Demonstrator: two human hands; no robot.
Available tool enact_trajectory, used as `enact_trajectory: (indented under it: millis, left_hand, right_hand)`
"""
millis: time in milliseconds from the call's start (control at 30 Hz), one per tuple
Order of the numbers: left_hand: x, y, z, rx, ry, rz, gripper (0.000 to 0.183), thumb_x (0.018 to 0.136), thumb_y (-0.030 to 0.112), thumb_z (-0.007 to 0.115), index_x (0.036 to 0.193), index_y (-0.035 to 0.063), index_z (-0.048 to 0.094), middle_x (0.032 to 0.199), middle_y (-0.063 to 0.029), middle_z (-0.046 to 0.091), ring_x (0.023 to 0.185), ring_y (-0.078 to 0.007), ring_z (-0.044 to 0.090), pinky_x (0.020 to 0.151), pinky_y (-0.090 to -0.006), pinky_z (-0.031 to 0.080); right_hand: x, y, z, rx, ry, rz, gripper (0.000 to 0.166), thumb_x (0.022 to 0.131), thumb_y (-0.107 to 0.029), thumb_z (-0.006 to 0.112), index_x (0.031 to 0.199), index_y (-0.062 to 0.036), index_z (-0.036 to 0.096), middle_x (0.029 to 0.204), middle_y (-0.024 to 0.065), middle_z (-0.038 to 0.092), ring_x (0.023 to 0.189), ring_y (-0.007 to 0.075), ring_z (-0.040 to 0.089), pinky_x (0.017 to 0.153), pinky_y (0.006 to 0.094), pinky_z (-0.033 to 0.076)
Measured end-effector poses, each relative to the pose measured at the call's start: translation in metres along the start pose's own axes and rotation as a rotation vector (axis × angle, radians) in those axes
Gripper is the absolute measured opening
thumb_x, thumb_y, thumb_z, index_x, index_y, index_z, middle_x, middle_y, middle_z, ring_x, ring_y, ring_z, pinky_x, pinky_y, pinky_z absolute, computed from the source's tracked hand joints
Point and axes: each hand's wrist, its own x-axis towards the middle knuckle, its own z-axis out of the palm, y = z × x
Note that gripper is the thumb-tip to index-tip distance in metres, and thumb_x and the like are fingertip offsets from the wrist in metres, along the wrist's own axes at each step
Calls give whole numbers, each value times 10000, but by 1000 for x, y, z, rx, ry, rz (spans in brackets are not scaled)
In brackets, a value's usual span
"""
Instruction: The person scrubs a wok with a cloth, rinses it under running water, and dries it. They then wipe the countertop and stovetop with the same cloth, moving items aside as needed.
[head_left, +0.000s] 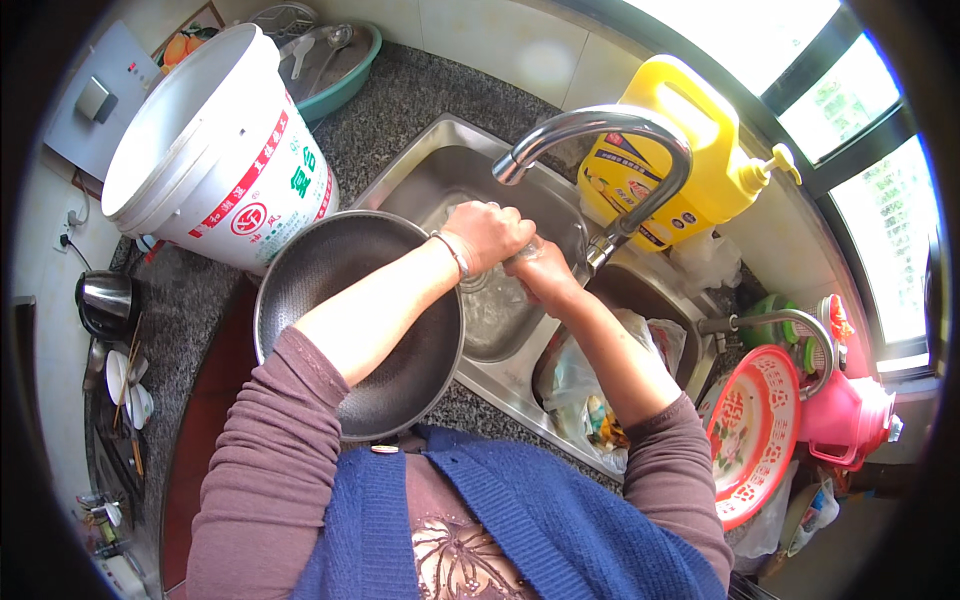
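Both hands meet over the left basin of a stainless-steel double sink (491, 322), below the chrome faucet (637, 120). My left hand (487, 234), with a bracelet at the wrist, is closed, its knuckles upward. Touching it, my right hand (544, 274) curls around something wet and greyish that shows only in part between the hands; what it is cannot be told. Water lies or runs in the basin beneath. Under my left forearm, a dark frying pan (397, 375) with a textured inside rests at the sink's left edge.
A white bucket (225, 165) stands left, beside a teal basin (349, 90) with utensils. Behind the faucet is a yellow detergent jug (660, 172). Plastic bags (570, 375) fill part of the right basin. A red-and-white enamel basin (757, 435) leans at the right; bowls (120, 375) sit far left.
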Motion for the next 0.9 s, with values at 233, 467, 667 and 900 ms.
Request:
enact_trajectory:
  millis: [233, 467, 667, 900]
  left_hand:
    - [6, -6, -7, -12, 6, 174, 78, 712, 201, 582, 772, 197, 533, 699, -3, 528, 671, -154, 636, 460, -289, 503]
    - [10, -7, -21, -329, -240, -325, 331, 740, 178, 648, 1030, 138, 493, 929, -101, 579, 875, -309, 621, 699, -418, 523]
    - [1, -2, -10, -1332, -350, -943, 488, 815, 152, 606, 1253, -3, 457, 1061, -103, 607, 916, -189, 601, 816, -344, 496]
    - [-9, 18, -20, -1574, -202, -861, 735, 708, 275, 788, 1290, 89, 379, 1142, -72, 529, 1068, -169, 511, 952, -301, 409]
  right_hand:
    - [-3, 20, 3, 680, -371, 241, 155, 769, -104, 566, 707, -148, 431, 546, -67, 285, 407, 49, 222, 382, 226, 158]
    - [0, 23, -12, 756, -251, 211, 179, 823, -193, 641, 767, -152, 477, 584, -66, 332, 437, 37, 254, 408, 208, 201]
    - [5, 40, 2, 816, -140, 40, 136, 825, -124, 652, 872, -128, 524, 668, -52, 422, 490, 55, 335, 460, 222, 291]
    - [-17, 26, 28, 299, -83, -416, 539, 800, -179, 665, 1272, -71, 430, 1040, 60, 597, 948, 167, 567, 838, 330, 456]
